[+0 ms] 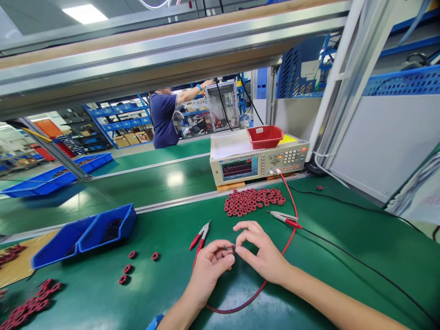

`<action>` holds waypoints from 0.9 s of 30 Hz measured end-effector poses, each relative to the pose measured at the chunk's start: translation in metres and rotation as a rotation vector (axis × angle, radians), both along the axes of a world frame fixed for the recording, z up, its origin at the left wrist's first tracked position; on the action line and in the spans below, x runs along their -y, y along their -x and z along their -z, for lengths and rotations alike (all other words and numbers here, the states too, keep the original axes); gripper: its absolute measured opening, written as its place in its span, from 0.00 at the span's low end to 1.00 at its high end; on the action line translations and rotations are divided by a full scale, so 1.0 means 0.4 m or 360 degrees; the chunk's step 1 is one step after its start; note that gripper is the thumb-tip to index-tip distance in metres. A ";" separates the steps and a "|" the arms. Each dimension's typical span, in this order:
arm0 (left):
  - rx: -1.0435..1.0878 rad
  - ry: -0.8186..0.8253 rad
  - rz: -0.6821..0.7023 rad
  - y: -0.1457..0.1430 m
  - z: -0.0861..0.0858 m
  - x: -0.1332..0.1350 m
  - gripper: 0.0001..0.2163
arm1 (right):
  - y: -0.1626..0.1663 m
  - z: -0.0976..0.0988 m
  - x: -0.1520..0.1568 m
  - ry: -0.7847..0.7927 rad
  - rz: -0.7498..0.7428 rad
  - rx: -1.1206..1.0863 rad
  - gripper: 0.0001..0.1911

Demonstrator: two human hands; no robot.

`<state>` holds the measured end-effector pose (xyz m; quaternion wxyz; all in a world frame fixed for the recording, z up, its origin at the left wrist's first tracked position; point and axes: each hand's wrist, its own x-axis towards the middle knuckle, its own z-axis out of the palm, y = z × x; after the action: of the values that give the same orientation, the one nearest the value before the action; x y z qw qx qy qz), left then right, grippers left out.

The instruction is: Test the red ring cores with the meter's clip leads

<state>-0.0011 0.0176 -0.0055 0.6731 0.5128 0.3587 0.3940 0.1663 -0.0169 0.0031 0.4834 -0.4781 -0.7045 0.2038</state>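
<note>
A small red-edged core (230, 250) is sitting pinched in the left hand (212, 263), over the tabletop (165, 298).
The left thumb and fingers are closing firmly around it, and its exposed end is facing the right hand (261, 254), which is hovering just beside it. The right fingers are curving loosely, parted, with nothing visible between them; whether they are touching the core cannot be told, and the left fingers are hiding its long axis. A red-handled clip (202, 234) is lying near the left hand, a second clip (283, 217) beyond the right, and a pile of red rings (252, 201) is spreading before the test meter (259, 161).
</note>
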 end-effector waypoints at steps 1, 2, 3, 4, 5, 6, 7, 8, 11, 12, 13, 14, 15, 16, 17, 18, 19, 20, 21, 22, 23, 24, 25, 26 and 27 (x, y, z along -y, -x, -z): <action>0.0019 0.0011 -0.0012 -0.001 0.000 0.002 0.12 | 0.000 -0.001 0.000 -0.0029 0.0010 0.0018 0.03; 0.0036 0.0013 -0.0026 -0.003 0.000 0.004 0.12 | 0.000 -0.001 0.001 -0.0066 0.0017 0.0042 0.04; 0.0050 0.0013 -0.0043 -0.004 0.000 0.005 0.12 | -0.001 -0.001 0.001 -0.0110 0.0019 0.0074 0.05; 0.0058 0.0014 -0.0059 -0.005 -0.001 0.007 0.12 | -0.002 -0.001 0.001 -0.0156 0.0016 0.0114 0.05; 0.0064 0.0016 -0.0069 -0.005 -0.001 0.007 0.12 | -0.003 0.001 0.001 -0.0205 0.0011 0.0158 0.05; 0.0066 0.0022 -0.0074 -0.004 -0.001 0.007 0.13 | -0.004 0.002 0.000 -0.0253 0.0010 0.0206 0.05; 0.0061 0.0032 -0.0067 -0.004 -0.001 0.007 0.13 | -0.005 0.004 -0.001 -0.0300 0.0012 0.0252 0.04; 0.0055 0.0041 -0.0057 -0.003 -0.002 0.006 0.13 | -0.005 0.006 -0.001 -0.0339 0.0015 0.0293 0.04; 0.0056 0.0078 -0.0030 0.000 -0.008 0.005 0.12 | -0.005 0.009 -0.002 -0.0397 0.0020 0.0338 0.05; 0.0067 0.0099 -0.0027 0.001 -0.011 0.006 0.12 | -0.004 0.009 -0.001 -0.0392 0.0025 0.0326 0.05; 0.0085 0.0125 -0.0026 0.001 -0.015 0.007 0.12 | -0.003 0.009 0.000 -0.0379 0.0032 0.0305 0.04; 0.0110 0.0160 -0.0020 0.001 -0.019 0.008 0.12 | -0.002 0.009 0.001 -0.0365 0.0039 0.0282 0.04; 0.0140 0.0203 -0.0003 0.000 -0.023 0.008 0.12 | -0.001 0.008 0.002 -0.0352 0.0045 0.0263 0.04; 0.0174 0.0247 0.0015 0.000 -0.026 0.009 0.11 | 0.000 0.008 0.003 -0.0341 0.0048 0.0247 0.04; 0.0208 0.0286 0.0031 0.000 -0.028 0.009 0.11 | 0.000 0.007 0.003 -0.0332 0.0050 0.0235 0.04; 0.0235 0.0318 0.0049 0.001 -0.029 0.008 0.10 | 0.001 0.007 0.004 -0.0325 0.0051 0.0225 0.04; 0.0255 0.0339 0.0061 0.001 -0.030 0.007 0.10 | 0.001 0.007 0.004 -0.0318 0.0053 0.0218 0.05; 0.0267 0.0353 0.0068 0.001 -0.030 0.007 0.09 | 0.001 0.007 0.003 -0.0314 0.0058 0.0209 0.05; 0.0274 0.0362 0.0071 0.002 -0.029 0.006 0.09 | 0.001 0.007 0.003 -0.0311 0.0063 0.0201 0.05; 0.0279 0.0370 0.0072 0.003 -0.029 0.005 0.09 | 0.001 0.007 0.002 -0.0310 0.0067 0.0192 0.05; 0.0286 0.0376 0.0074 0.003 -0.028 0.005 0.09 | 0.001 0.007 0.001 -0.0310 0.0070 0.0182 0.05; 0.0292 0.0380 0.0078 0.004 -0.027 0.005 0.10 | 0.001 0.007 0.001 -0.0306 0.0075 0.0169 0.05; 0.0297 0.0379 0.0085 0.005 -0.026 0.005 0.10 | 0.001 0.007 0.000 -0.0297 0.0081 0.0154 0.05; 0.0299 0.0376 0.0092 0.006 -0.026 0.005 0.10 | 0.001 0.007 0.000 -0.0282 0.0087 0.0137 0.05; 0.0300 0.0371 0.0097 0.006 -0.025 0.006 0.10 | 0.001 0.007 0.000 -0.0260 0.0093 0.0119 0.06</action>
<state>-0.0035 0.0153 0.0045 0.7703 0.4026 0.3216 0.3756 0.1659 -0.0167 0.0003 0.4999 -0.4646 -0.7220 0.1134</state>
